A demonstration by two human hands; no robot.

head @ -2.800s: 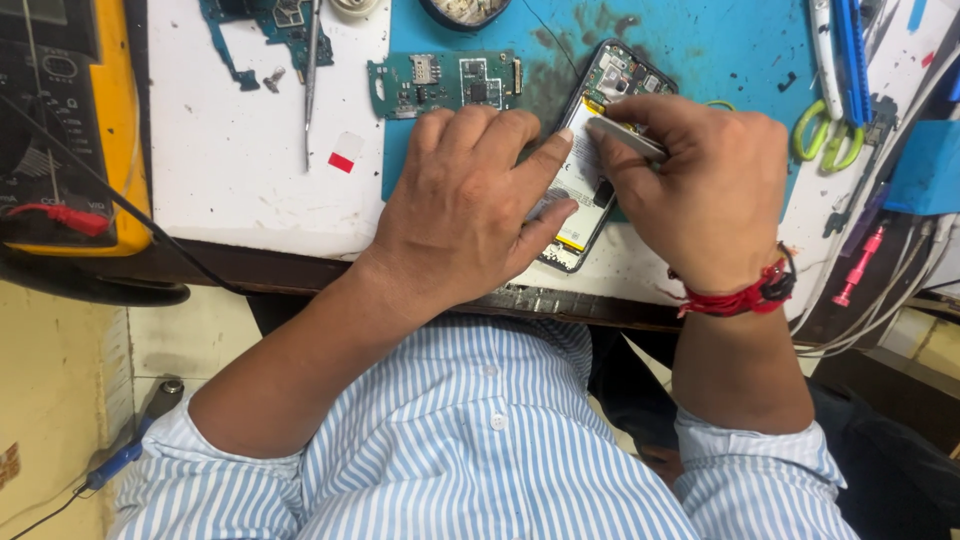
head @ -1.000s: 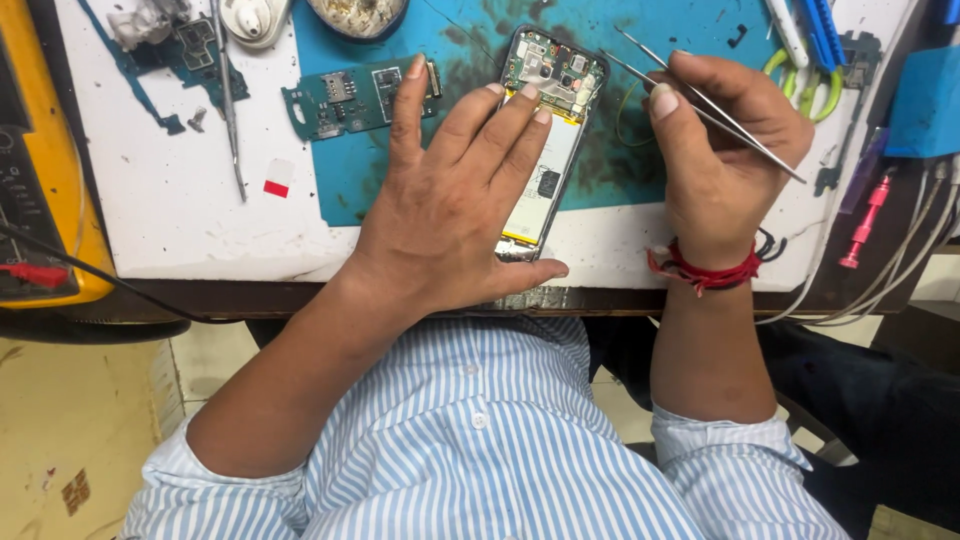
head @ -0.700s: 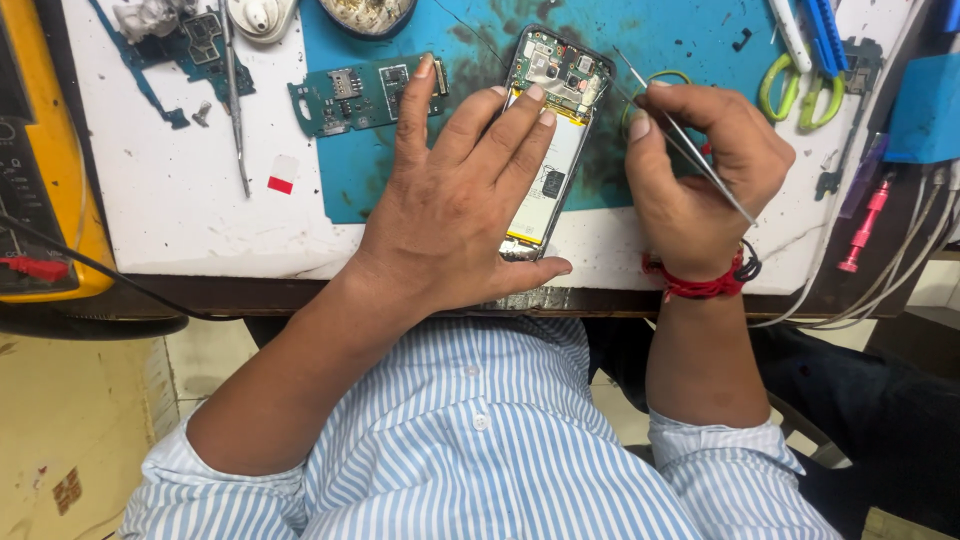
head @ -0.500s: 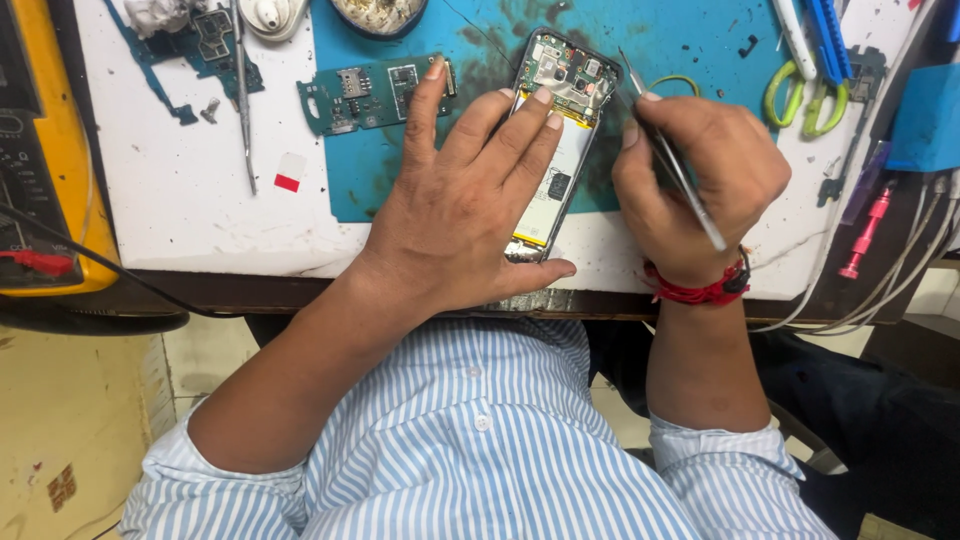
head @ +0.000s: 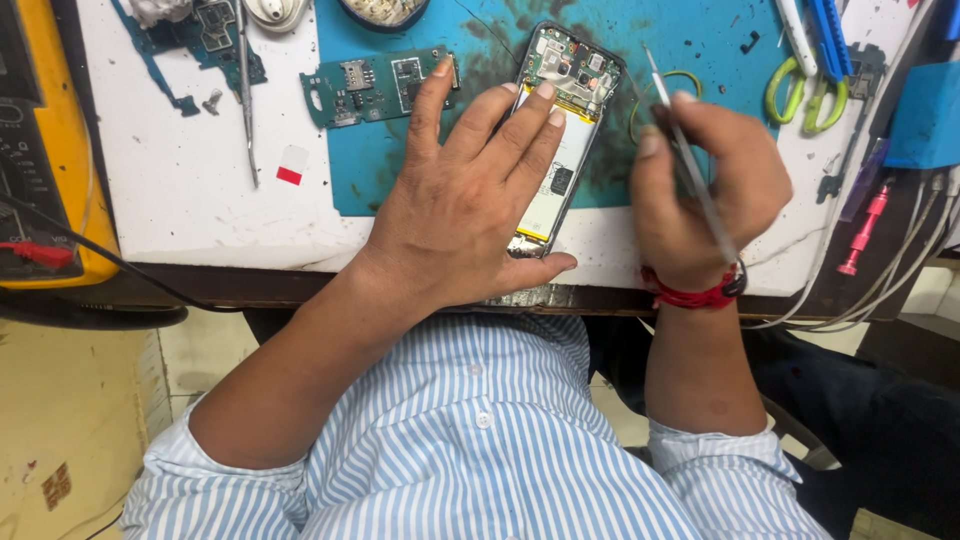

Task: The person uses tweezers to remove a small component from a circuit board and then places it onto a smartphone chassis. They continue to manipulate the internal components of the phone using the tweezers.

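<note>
Left hand (head: 470, 200) flat, fingers spread, pinning opened phone (head: 563, 130), long axis running upper right. Right hand (head: 705, 190) just right, grip pinching tweezers (head: 690, 165).

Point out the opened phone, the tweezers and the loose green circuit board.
opened phone (head: 575, 70), head view, on its exposed top end.
tweezers (head: 690, 180), head view, mid-shaft, gripped by the right hand (head: 705, 205).
green circuit board (head: 365, 85), head view, on its middle.

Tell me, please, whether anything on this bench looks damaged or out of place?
The blue mat is stained dark around the opened phone, its colour worn away in patches. The loose green circuit board lies bare beside the left hand.
</note>
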